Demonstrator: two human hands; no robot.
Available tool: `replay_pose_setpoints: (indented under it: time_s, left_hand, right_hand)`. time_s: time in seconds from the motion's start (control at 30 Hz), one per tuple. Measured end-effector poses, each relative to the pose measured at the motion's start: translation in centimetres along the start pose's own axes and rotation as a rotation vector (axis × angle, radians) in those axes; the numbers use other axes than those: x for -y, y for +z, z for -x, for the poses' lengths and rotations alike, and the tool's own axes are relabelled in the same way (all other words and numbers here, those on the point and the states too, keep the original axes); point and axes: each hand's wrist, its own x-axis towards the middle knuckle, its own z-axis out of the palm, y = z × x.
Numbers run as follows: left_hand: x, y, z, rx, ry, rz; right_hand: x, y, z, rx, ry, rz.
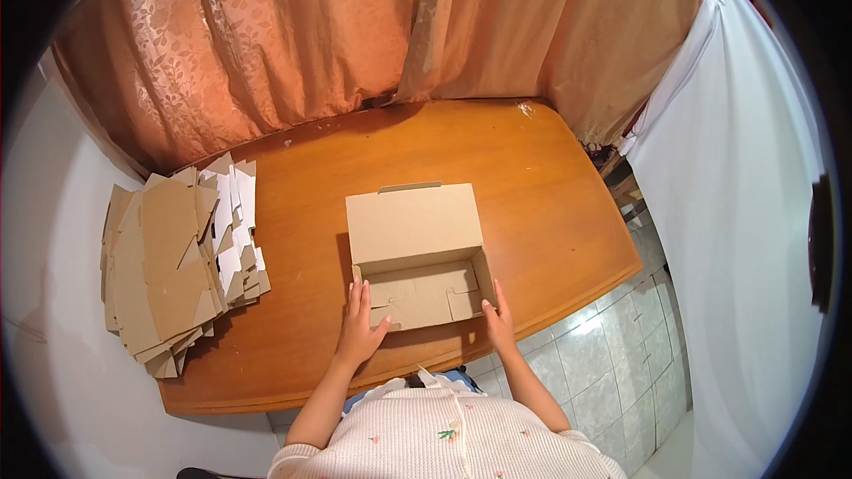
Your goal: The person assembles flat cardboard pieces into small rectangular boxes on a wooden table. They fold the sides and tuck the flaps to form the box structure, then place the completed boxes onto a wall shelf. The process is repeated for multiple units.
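A brown cardboard box (413, 232) sits near the front edge of the wooden table, its hinged lid raised and leaning back. Inside, interlocked flaps show on the bottom, and nothing else lies in it. My left hand (361, 333) holds the box's front left corner, fingers along the outer side and thumb by the front edge. At the front right corner, my right hand (500, 321) grips the box the same way, with its thumb at the rim. The undersides of the fingers are partly hidden.
A pile of flat, unfolded cardboard blanks (173, 257), some with white faces, lies at the table's left end. Orange curtains (266, 35) hang behind the wooden table (550, 195). A white cloth (728, 168) hangs at the right, above a tiled floor (595, 364).
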Motion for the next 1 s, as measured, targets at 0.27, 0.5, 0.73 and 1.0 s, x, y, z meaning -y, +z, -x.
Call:
replay_pose_setpoints:
  time_s: [0.27,0.5,0.73,1.0]
  left_hand:
    - [-1.4,-1.1,0.1,0.132,-0.081,-0.404]
    - [-1.8,-0.2,-0.2,0.072,-0.143,-0.539]
    - [-1.1,-0.7,0.0,0.081,-0.056,-0.404]
    - [-1.7,-3.1,3.0,0.22,-0.082,-0.418]
  right_hand:
    - [3.2,-0.2,1.3,0.052,-0.169,0.68]
    - [4.6,0.0,0.1,0.101,-0.213,1.125]
    - [4.2,-0.8,-0.9,0.242,-0.293,0.93]
    - [5.4,-0.3,2.7,0.272,-0.309,1.059]
